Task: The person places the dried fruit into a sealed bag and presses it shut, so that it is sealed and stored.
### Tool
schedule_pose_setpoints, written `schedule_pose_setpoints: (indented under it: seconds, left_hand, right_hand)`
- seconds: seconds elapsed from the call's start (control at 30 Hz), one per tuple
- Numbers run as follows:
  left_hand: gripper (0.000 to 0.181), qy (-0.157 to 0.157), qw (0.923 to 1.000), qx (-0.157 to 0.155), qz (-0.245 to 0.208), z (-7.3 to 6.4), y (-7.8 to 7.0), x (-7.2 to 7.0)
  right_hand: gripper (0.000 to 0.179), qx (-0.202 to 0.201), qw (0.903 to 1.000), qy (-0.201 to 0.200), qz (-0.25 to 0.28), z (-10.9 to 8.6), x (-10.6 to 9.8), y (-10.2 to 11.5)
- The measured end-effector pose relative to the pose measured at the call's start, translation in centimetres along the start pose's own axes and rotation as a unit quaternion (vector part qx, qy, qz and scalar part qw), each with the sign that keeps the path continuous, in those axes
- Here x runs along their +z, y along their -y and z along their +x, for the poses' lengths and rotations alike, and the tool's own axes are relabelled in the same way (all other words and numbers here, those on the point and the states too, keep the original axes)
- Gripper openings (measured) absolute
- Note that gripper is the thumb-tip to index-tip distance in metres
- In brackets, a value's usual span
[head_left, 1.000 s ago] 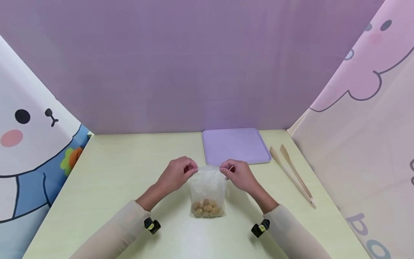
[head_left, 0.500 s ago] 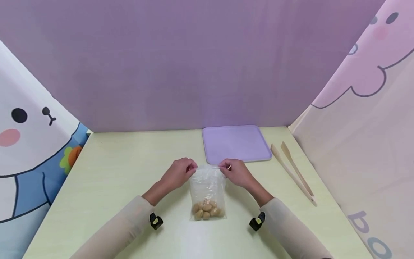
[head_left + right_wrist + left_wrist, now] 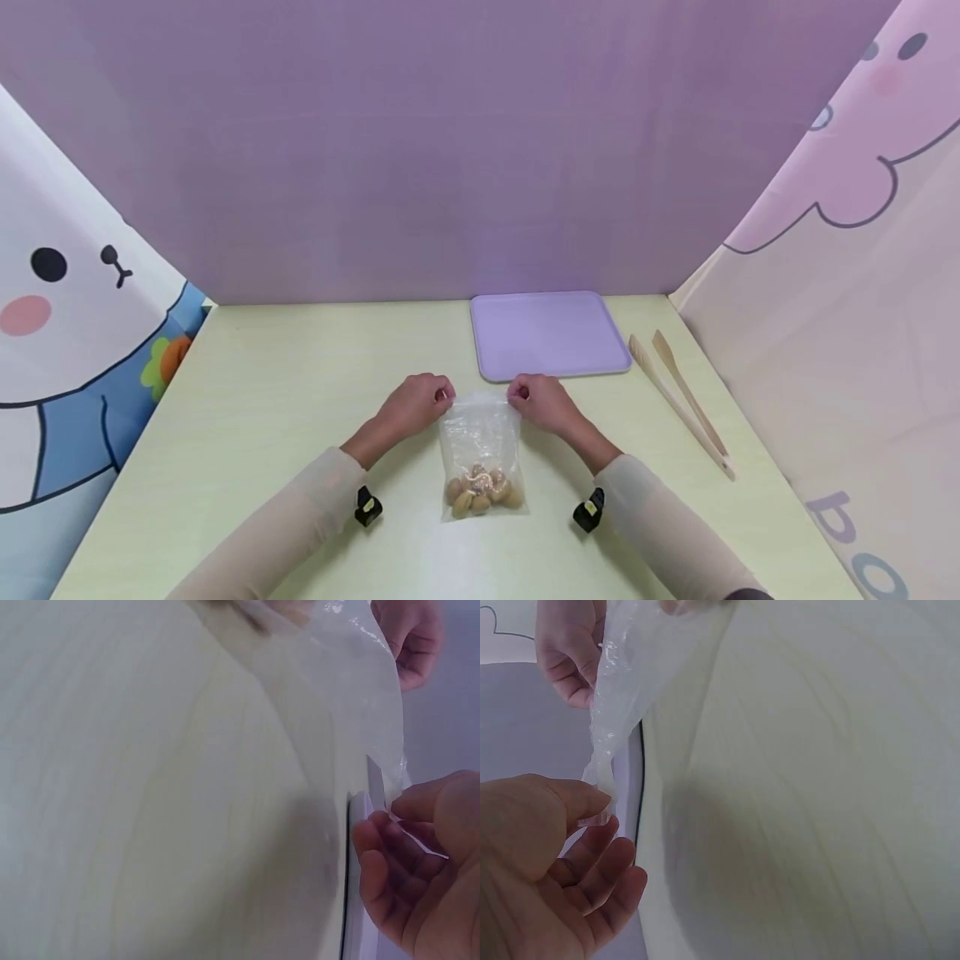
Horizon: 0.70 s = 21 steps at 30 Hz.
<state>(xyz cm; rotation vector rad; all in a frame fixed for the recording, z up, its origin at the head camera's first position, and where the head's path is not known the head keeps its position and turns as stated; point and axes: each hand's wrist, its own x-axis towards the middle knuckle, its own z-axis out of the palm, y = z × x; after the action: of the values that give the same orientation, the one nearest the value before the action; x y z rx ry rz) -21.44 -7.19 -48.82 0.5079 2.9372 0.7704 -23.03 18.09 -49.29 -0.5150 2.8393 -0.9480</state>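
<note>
A clear plastic bag [image 3: 480,429] is in the middle of the head view, with several tan, rounded pieces [image 3: 480,492] gathered at its bottom. My left hand [image 3: 416,403] pinches the bag's top left corner. At the opposite top corner, my right hand [image 3: 546,403] does the same. In the left wrist view, thumb and forefinger of the left hand [image 3: 547,855] hold the crinkled edge of the bag [image 3: 641,660], other fingers loosely curled. The right wrist view has the right hand [image 3: 431,862] at the bag's edge. What kind of food the pieces are is unclear.
A flat lilac tray [image 3: 551,333] lies behind the right hand. Wooden tongs [image 3: 682,404] rest to its right on the pale table [image 3: 315,350]. A purple partition [image 3: 450,150] stands along the back, with printed cloth panels on both sides.
Both hands have come slightly nearer the person with the bag, and its bottom sits lower in the head view. The pieces inside have shifted a little. Each hand still pinches its corner.
</note>
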Motion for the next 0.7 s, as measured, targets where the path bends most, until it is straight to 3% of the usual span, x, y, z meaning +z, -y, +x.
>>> schedule_pose_setpoints:
  seconds: [0.17, 0.7]
  left_hand:
    - [0.005, 0.005, 0.9996, -0.018, 0.019, 0.4, 0.4, 0.6]
    - [0.006, 0.014, 0.9985, -0.04, 0.035, 1.1, 1.3, 1.8]
  right_hand:
    - [0.006, 0.004, 0.999, 0.004, -0.043, 0.3, 0.3, -0.3]
    - [0.005, 0.035, 0.9957, 0.03, -0.081, 1.0, 1.4, -1.1]
